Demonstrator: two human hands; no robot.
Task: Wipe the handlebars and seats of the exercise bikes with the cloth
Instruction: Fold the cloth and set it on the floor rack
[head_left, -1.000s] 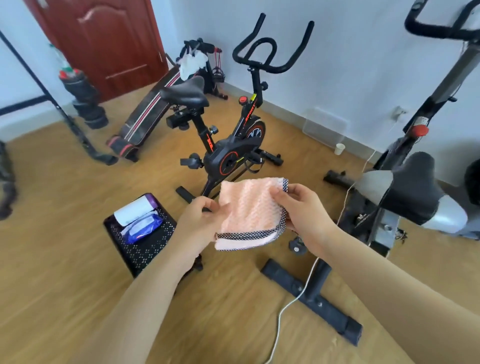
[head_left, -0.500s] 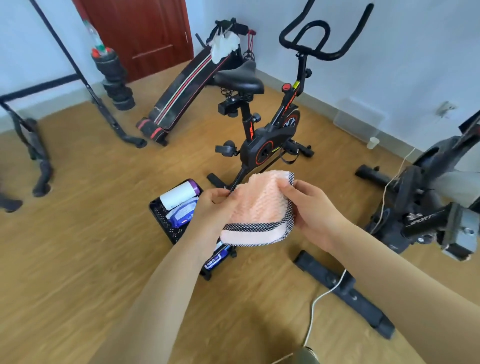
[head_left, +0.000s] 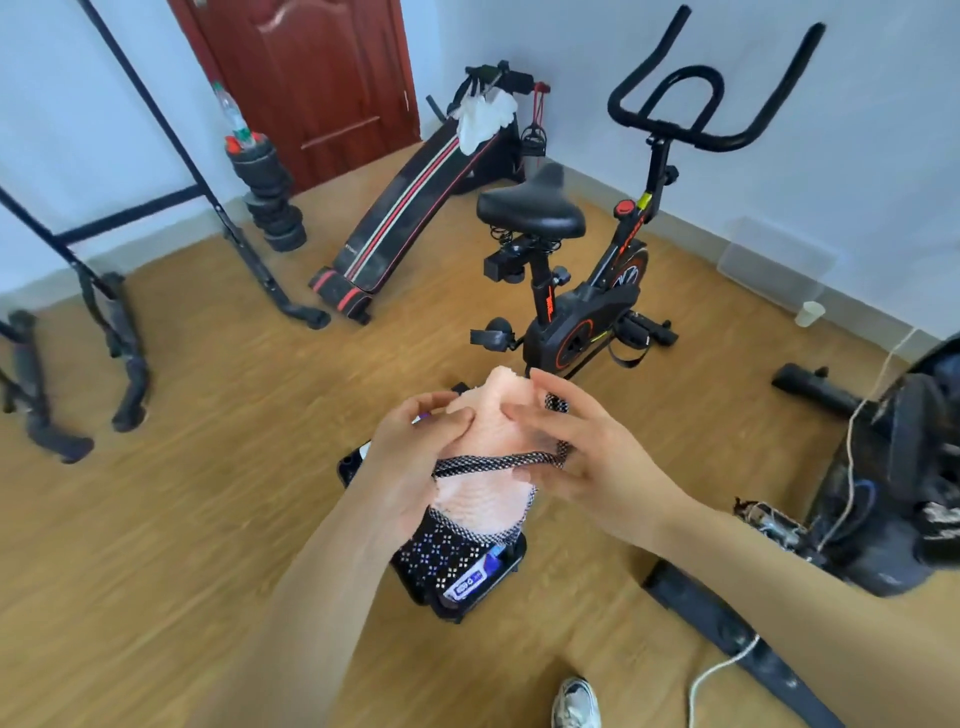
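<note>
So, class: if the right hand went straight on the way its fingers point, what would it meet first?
The right hand points up-left and would meet the pink cloth first; its fingers touch it now. Right behind the cloth is the left hand, gripping it. Depth is blurry.

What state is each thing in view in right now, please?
cloth, bunched between both hands.
left hand, gripping cloth.
right hand, pinching cloth's trim.
door, closed.
bike seat, untouched.
handlebars, untouched.
cup, upright on floor.
</note>
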